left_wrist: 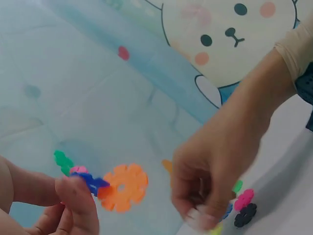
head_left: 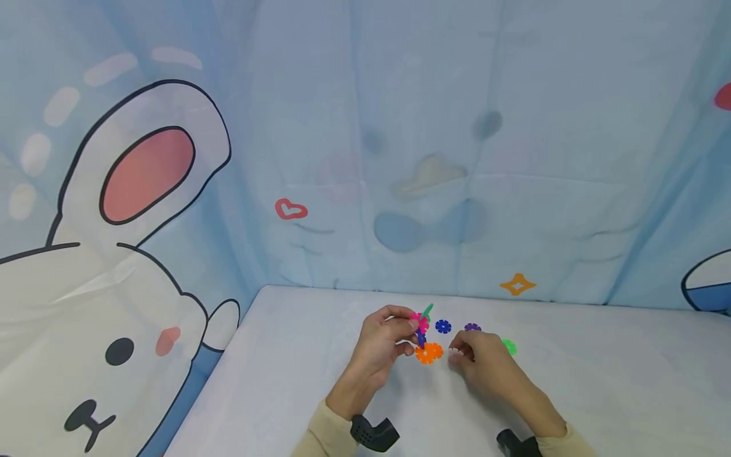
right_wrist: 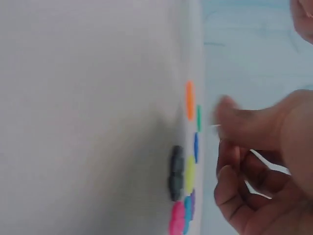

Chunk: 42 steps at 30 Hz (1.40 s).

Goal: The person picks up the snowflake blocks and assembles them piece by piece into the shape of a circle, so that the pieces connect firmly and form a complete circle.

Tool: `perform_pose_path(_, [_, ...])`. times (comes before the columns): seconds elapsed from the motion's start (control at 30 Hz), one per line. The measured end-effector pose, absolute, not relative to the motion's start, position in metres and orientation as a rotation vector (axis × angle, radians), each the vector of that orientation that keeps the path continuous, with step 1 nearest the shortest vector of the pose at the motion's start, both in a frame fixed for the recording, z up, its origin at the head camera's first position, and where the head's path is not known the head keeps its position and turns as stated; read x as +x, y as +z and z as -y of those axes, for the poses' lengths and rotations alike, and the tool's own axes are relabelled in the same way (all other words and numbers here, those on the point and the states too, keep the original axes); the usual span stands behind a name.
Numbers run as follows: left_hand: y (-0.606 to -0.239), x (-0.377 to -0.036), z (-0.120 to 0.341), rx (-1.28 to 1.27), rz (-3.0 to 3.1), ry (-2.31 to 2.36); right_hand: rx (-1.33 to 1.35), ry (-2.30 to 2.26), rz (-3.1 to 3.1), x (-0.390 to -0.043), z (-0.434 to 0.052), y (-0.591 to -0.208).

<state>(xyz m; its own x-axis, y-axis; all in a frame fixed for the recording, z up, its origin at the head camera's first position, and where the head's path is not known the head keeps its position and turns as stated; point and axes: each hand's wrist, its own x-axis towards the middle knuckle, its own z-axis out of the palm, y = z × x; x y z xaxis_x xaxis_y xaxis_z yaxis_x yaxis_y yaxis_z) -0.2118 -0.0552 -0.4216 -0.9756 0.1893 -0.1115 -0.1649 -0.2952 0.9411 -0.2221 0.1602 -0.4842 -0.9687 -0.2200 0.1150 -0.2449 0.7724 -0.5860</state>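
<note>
against blue printed curtain (head_left: 308, 114), above white table (head_left: 268, 381), pinched linked notched discs (left_wrist: 93, 182) in left hand (head_left: 379, 346), with orange disc (left_wrist: 134, 188) at one end. pinched white disc (head_left: 455, 351) in right hand (head_left: 485, 362), near but apart from left. noted loose blue disc (head_left: 443, 326) on table beyond. judged best to steady linked notched discs close to orange disc, line up notches crosswise, then push straight without twisting.
</note>
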Motion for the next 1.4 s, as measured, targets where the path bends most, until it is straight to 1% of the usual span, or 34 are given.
perform_pose_path(0.23, [-0.423, -0.211, 0.05, 0.089, -1.647, 2.36, 0.302, 1.217, 2.602, -0.219, -0.175, -0.458])
perform_pose_path(0.37, [-0.424, -0.209, 0.047, 0.18, -1.669, 2.299, 0.232, 1.437, 2.472, -0.215, -0.18, -0.441])
perform_pose_path(0.53, [-0.422, -0.203, 0.044, 0.325, -1.761, 2.237, 0.326, 1.605, 2.304, -0.207, -0.179, -0.426])
perform_pose_path(0.67, [-0.417, -0.197, 0.043, 0.432, -1.894, 2.221, 0.478, 1.569, 2.255, -0.201, -0.177, -0.419])
perform_pose_path(0.77, [-0.414, -0.194, 0.041, 0.528, -2.017, 2.202, 0.536, 1.52, 2.229, -0.197, -0.175, -0.414])
perform_pose_path(0.97, [-0.411, -0.189, 0.04, 0.687, -2.175, 2.15, 0.5, 1.47, 2.196, -0.193, -0.175, -0.411])
perform_pose_path(1.4, [-0.409, -0.185, 0.038, 0.822, -2.37, 2.077, 0.574, 1.506, 2.148, -0.191, -0.176, -0.413])
